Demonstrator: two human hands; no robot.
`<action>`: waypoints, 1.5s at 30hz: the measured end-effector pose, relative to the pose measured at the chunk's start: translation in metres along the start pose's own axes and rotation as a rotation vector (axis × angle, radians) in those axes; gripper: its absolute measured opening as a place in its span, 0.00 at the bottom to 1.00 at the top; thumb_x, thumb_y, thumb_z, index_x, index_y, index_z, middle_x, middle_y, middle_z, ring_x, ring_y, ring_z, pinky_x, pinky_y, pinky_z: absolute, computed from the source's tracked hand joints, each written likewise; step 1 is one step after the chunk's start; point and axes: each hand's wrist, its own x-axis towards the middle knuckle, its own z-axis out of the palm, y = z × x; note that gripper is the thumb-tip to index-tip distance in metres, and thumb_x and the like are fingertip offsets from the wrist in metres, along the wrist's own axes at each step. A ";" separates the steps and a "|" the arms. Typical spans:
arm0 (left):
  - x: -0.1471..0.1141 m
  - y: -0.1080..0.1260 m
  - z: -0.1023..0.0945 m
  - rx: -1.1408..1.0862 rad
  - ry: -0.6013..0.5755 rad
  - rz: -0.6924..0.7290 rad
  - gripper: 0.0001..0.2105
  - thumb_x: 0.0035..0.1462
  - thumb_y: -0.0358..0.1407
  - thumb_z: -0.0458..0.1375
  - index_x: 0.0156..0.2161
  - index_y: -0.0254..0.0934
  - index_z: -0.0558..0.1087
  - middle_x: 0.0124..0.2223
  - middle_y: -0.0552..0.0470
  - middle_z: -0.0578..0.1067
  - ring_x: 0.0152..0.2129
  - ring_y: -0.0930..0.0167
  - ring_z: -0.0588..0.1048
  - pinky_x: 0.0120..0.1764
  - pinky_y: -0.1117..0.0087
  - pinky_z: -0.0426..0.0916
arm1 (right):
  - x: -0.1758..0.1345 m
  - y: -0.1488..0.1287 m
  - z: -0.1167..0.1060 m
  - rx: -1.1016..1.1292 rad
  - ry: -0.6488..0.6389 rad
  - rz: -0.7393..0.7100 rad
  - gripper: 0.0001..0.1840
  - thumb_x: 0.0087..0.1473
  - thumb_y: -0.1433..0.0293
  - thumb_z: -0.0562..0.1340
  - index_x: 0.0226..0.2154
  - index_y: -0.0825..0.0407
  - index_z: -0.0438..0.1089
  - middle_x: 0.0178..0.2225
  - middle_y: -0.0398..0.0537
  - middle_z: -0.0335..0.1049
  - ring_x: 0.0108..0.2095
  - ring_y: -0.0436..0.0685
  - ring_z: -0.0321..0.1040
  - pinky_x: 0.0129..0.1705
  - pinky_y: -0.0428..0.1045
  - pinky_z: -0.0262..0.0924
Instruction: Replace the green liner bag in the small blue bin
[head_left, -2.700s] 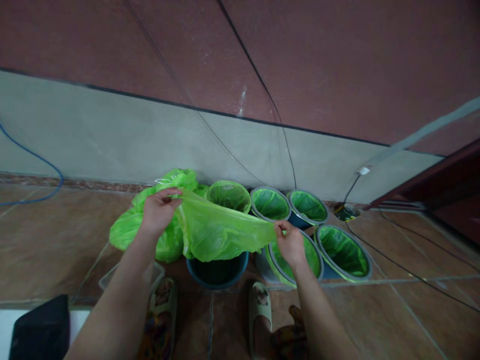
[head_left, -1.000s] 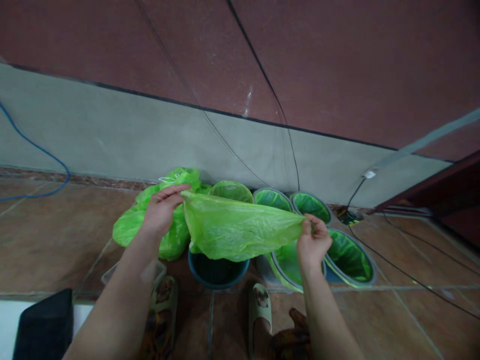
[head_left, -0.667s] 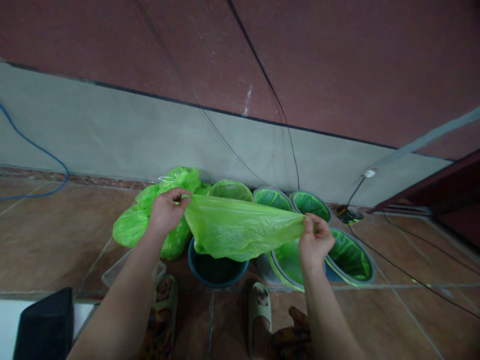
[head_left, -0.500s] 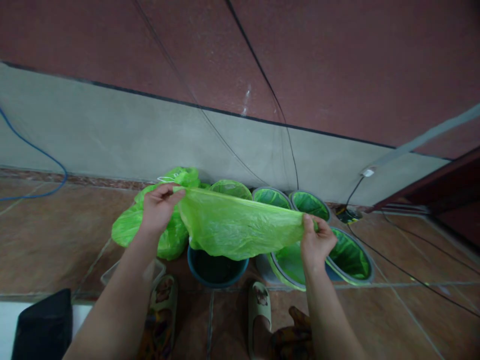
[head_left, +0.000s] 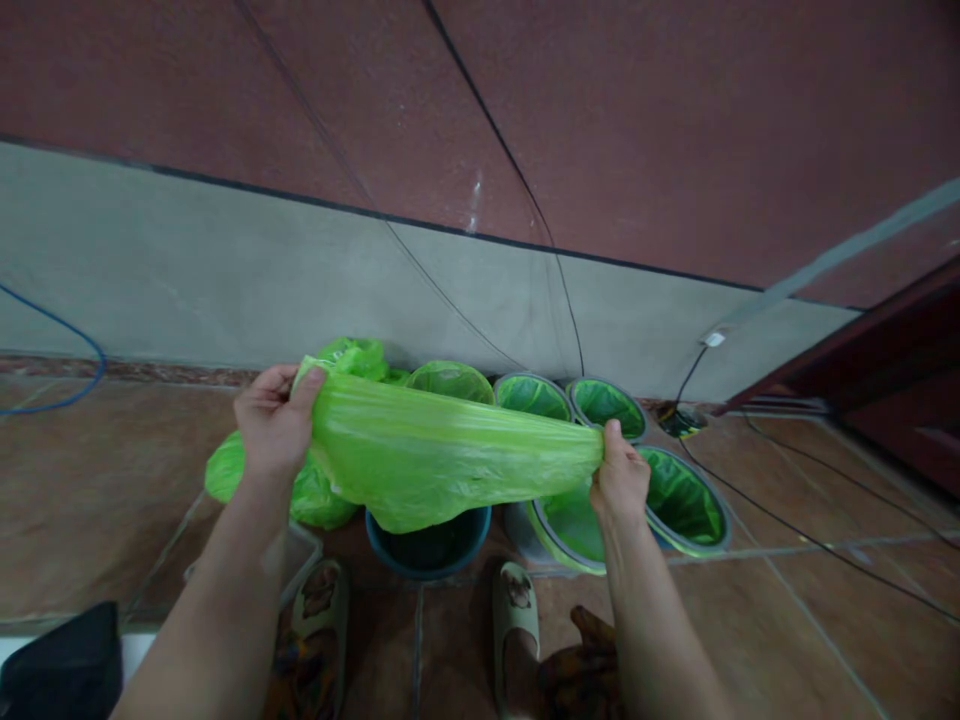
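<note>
Centre of the frame, just below the middle: one green plastic bag [head_left: 450, 460], thin and translucent, stretched sideways between two bare hands. Left hand [head_left: 274, 425], centre left, is closed on the bag's left edge, thumb over the top of the film and fingers curled behind. Right hand [head_left: 621, 478], centre right, pinches the bag's right edge, thumb up. The bag sags in its middle and hangs directly over an unlined blue bin [head_left: 429, 540], whose near rim shows beneath it; whether the film touches the rim cannot be told. Against half a second ago, the left hand has moved outward toward the left of the frame and the span of the bag is wider and more taut; the right hand stands at about the same place. Behind the bag, a row of lined bins [head_left: 532, 398] with green liners, and two more lined bins [head_left: 679, 497] to the right of the right hand. A heap of green bags [head_left: 225, 465] lies behind the left hand. Bottom centre: two sandals [head_left: 514, 610] on the brown tiled floor [head_left: 90, 480]. Upper frame: grey and dark red wall [head_left: 225, 270] with black cables [head_left: 525, 215]; a blue cable [head_left: 67, 335] at far left; a dark object [head_left: 64, 670] at lower left.
</note>
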 end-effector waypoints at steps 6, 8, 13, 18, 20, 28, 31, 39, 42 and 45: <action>-0.027 0.015 0.021 0.167 -0.161 0.054 0.07 0.52 0.41 0.63 0.30 0.39 0.75 0.29 0.55 0.76 0.27 0.72 0.72 0.32 0.72 0.68 | -0.009 -0.010 -0.001 -0.313 0.084 -0.382 0.27 0.58 0.46 0.57 0.35 0.55 0.72 0.33 0.53 0.74 0.36 0.59 0.69 0.42 0.54 0.64; -0.048 0.018 0.036 0.197 -0.315 0.050 0.08 0.54 0.41 0.61 0.31 0.39 0.76 0.30 0.54 0.77 0.28 0.70 0.73 0.34 0.71 0.69 | -0.030 -0.021 0.012 -0.292 -0.091 -0.449 0.25 0.59 0.50 0.57 0.41 0.54 0.73 0.40 0.55 0.75 0.42 0.60 0.71 0.49 0.57 0.63; -0.100 0.017 0.070 0.215 -0.674 0.162 0.08 0.58 0.41 0.59 0.34 0.39 0.76 0.34 0.51 0.78 0.31 0.69 0.75 0.38 0.69 0.68 | -0.079 -0.031 0.049 -0.121 -0.757 -0.302 0.17 0.55 0.57 0.65 0.43 0.49 0.75 0.44 0.50 0.77 0.46 0.59 0.71 0.52 0.55 0.63; -0.117 0.016 0.079 0.253 -0.849 0.219 0.06 0.60 0.37 0.56 0.34 0.38 0.74 0.31 0.52 0.76 0.30 0.70 0.74 0.37 0.70 0.67 | -0.088 -0.021 0.058 -0.016 -0.806 -0.140 0.13 0.53 0.57 0.66 0.29 0.50 0.73 0.29 0.43 0.73 0.32 0.55 0.68 0.40 0.50 0.62; -0.117 0.016 0.079 0.316 -0.910 0.222 0.06 0.59 0.36 0.56 0.32 0.38 0.73 0.30 0.53 0.75 0.30 0.70 0.73 0.35 0.70 0.66 | -0.082 -0.019 0.055 -0.010 -0.748 -0.149 0.14 0.54 0.57 0.65 0.29 0.50 0.70 0.27 0.41 0.69 0.30 0.53 0.64 0.37 0.49 0.60; -0.099 0.009 0.062 0.660 -1.102 0.246 0.08 0.52 0.31 0.57 0.37 0.40 0.77 0.37 0.49 0.80 0.34 0.64 0.77 0.38 0.67 0.67 | -0.014 -0.028 0.018 0.064 -0.155 -0.279 0.17 0.52 0.53 0.62 0.31 0.50 0.64 0.28 0.39 0.61 0.28 0.50 0.57 0.34 0.47 0.56; -0.087 0.004 0.050 0.756 -1.111 0.229 0.07 0.49 0.29 0.58 0.33 0.41 0.76 0.32 0.50 0.79 0.31 0.64 0.77 0.36 0.68 0.66 | 0.016 -0.028 -0.007 0.077 0.086 -0.365 0.16 0.50 0.55 0.63 0.28 0.50 0.62 0.27 0.39 0.59 0.29 0.50 0.59 0.37 0.48 0.58; -0.046 -0.012 0.022 0.693 -1.003 0.128 0.04 0.45 0.35 0.59 0.22 0.42 0.74 0.21 0.54 0.72 0.20 0.69 0.70 0.27 0.71 0.60 | 0.054 -0.009 -0.050 0.089 0.394 -0.391 0.13 0.48 0.59 0.63 0.25 0.48 0.60 0.26 0.39 0.59 0.31 0.55 0.63 0.39 0.55 0.64; -0.040 -0.010 0.020 0.581 -0.961 0.065 0.09 0.47 0.41 0.59 0.21 0.41 0.74 0.18 0.56 0.69 0.17 0.71 0.67 0.23 0.72 0.58 | 0.057 -0.004 -0.051 0.086 0.428 -0.384 0.13 0.47 0.58 0.63 0.25 0.48 0.61 0.26 0.40 0.59 0.30 0.56 0.63 0.38 0.56 0.64; -0.041 -0.004 0.024 0.391 -0.926 -0.078 0.11 0.48 0.45 0.60 0.23 0.41 0.76 0.18 0.56 0.69 0.16 0.72 0.66 0.21 0.73 0.58 | 0.058 0.000 -0.051 0.033 0.448 -0.379 0.15 0.48 0.55 0.61 0.24 0.47 0.58 0.25 0.40 0.56 0.28 0.55 0.59 0.34 0.55 0.61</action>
